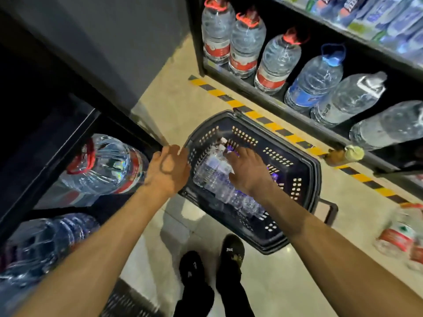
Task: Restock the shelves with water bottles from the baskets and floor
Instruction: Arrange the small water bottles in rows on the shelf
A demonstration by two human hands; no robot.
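A glossy beige tiled floor (183,99) runs between dark shop shelving, with a strip of yellow-and-black hazard tape (270,124) crossing from upper centre toward the right edge. On the lower shelf (263,92) at upper right, large water jugs stand in a row: three with red handles (278,62), then a blue-capped jug (318,81), then clear ones. A dark unit at the left holds another red-handled jug (103,165).

At frame centre a dark perforated shopping basket (304,165) sits on the floor, its long axis running from upper left to lower right. Small clear water bottles (219,179) lie inside along the same diagonal, with purple caps at the upper end.

The right hand (248,170) rests palm-down on the bottles, fingers spread, not closed around any. The left hand (169,170) hovers over the basket's left rim, fingers loosely open, holding nothing. Red-labelled bottles (398,234) lie blurred on the floor at the right edge.
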